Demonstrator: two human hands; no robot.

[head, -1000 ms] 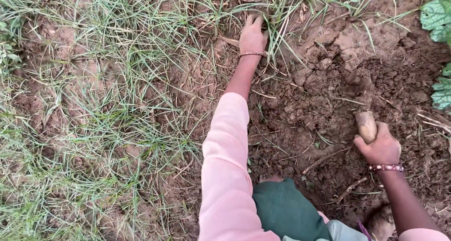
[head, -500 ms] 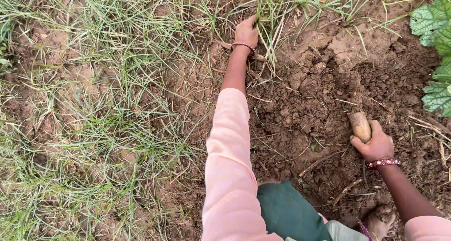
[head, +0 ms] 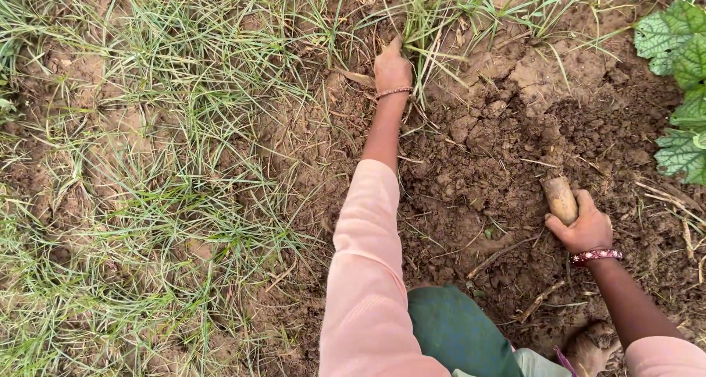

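Brown, broken soil fills the right half of the head view, clodded and damp-looking, with thin dry stems lying across it. Grass covers the left half in loose, sprawling tufts, with bare sandy patches between them. Broad green leaves with pale veins hang in at the right edge, over the dug ground.

Left arm in a pink sleeve reaches straight forward across the line where grass meets soil. Dark green cloth shows at the bottom centre, just beside that sleeve.

Left hand, thin bangle at the wrist, sits at the foot of a grass clump near the top of the view. Fingers are curled in among the blades at the base; whether they actually pinch the stems cannot be told.

Right hand, beaded bracelet at the wrist, rests low on the dug soil, well apart from the left. It is closed around a short wooden handle, whose blunt pale end sticks up past the thumb. The tool's working end is hidden under the hand.
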